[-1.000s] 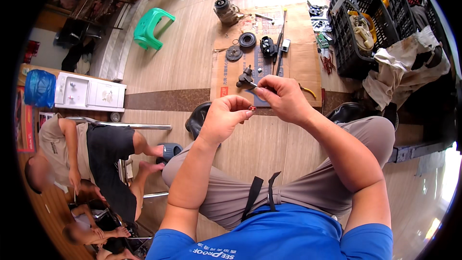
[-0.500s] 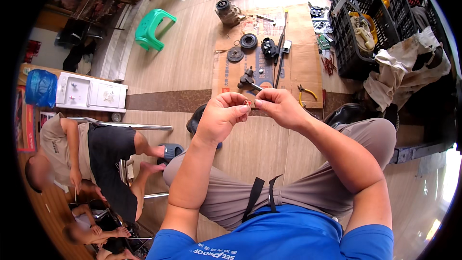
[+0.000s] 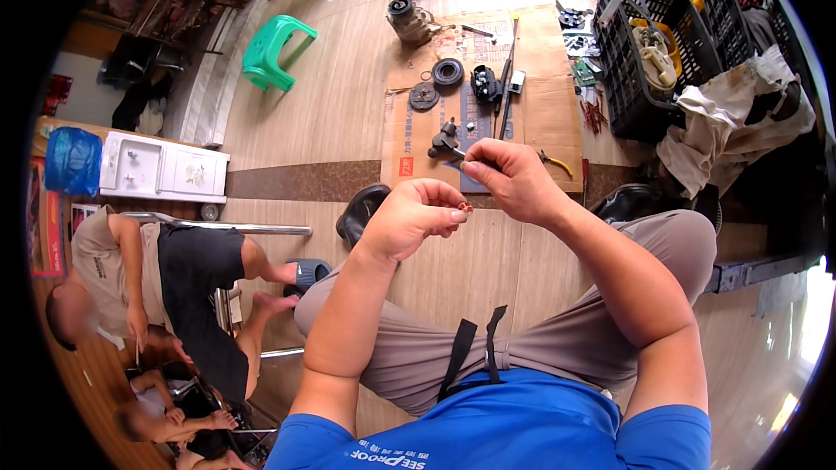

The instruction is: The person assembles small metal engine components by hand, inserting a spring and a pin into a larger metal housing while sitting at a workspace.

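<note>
Between the thumb and forefinger of my left hand (image 3: 402, 222) is a small red and metallic piece (image 3: 467, 207), too small to name. My right hand (image 3: 518, 183) is up and to the right of it, thumb and forefinger pinched together; whatever they hold, if anything, is hidden. The two hands are apart, in the air above the floor near my knees. Just beyond my right fingertips, a dark metal part with a shaft (image 3: 446, 139) lies on a cardboard sheet (image 3: 544, 78). Yellow-handled pliers (image 3: 557, 165) rest at the sheet's near right corner.
The cardboard also bears a cylindrical machine part (image 3: 407, 22), a black ring (image 3: 448, 72), a grey disc (image 3: 424, 96) and a black housing (image 3: 485, 84). Black crates (image 3: 623, 78) with tools and a rag (image 3: 714, 126) stand right. Left are a green stool (image 3: 270, 57) and seated people.
My hands have moved apart: the right one rose slightly up and away, and the left shifted a little right and down, keeping the small red piece.
</note>
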Demonstrator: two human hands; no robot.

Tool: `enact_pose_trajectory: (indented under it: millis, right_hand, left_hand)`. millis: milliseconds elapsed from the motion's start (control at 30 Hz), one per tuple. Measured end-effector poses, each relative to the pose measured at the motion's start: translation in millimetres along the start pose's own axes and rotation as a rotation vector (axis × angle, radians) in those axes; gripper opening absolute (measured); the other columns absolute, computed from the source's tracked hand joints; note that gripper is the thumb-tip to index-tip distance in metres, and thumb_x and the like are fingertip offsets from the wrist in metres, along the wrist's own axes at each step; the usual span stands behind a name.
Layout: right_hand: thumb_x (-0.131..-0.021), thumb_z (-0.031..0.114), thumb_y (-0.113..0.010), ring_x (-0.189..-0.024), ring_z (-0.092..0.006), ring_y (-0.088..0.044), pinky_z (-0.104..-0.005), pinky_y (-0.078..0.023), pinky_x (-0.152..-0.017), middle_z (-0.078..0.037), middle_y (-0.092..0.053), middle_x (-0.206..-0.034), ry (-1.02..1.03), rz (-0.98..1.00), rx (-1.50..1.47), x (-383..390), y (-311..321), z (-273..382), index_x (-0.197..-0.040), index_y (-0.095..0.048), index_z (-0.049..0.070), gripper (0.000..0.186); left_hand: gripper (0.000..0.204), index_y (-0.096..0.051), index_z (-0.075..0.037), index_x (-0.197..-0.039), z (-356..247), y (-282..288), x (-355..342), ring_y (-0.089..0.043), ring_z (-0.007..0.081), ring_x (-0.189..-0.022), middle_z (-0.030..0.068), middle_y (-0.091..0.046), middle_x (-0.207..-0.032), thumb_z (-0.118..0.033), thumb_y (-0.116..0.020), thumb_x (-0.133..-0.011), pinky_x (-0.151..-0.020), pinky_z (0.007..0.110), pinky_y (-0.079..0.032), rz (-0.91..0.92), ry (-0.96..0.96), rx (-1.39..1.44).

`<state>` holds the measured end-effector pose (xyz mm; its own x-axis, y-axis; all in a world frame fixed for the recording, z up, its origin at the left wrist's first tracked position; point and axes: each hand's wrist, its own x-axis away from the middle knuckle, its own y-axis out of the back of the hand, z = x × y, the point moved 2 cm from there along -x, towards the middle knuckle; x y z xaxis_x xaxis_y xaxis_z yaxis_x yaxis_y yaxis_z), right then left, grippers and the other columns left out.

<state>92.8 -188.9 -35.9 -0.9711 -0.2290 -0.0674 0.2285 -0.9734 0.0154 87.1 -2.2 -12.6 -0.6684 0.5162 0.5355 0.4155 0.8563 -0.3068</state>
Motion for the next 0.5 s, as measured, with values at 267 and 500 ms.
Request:
enact_pose_trajectory:
  millis: [267,500]
  right_hand:
    - [-0.092,0.009,-0.059,-0.072,-0.0056,-0.048,-0.0222,-0.043,-0.064,0.004,-0.055,-0.075,-0.059,-0.026,0.074,-2.9,6.3,-17.8,-0.091,-0.061,-0.002,0.012]
    - [-0.095,0.015,-0.057,-0.052,-0.0026,-0.039,-0.0207,-0.029,-0.047,0.006,-0.047,-0.065,-0.344,0.154,-0.163,0.8,-2.6,-21.6,-0.087,-0.061,0.006,0.013]
  left_hand:
    - [0.014,-0.065,0.001,-0.093,-5.0,4.7,0.7,-0.059,0.0106,-0.067,0.0051,-0.066,-0.082,-0.001,-0.07,-0.08,-0.062,0.023,-0.048,-0.025,-0.128,0.013]
    - [0.012,-0.063,0.0,-0.096,-14.3,19.8,4.2,-0.06,0.0123,-0.072,0.0067,-0.066,-0.086,0.001,-0.065,-0.085,-0.067,0.024,-0.048,-0.155,-0.336,0.191]
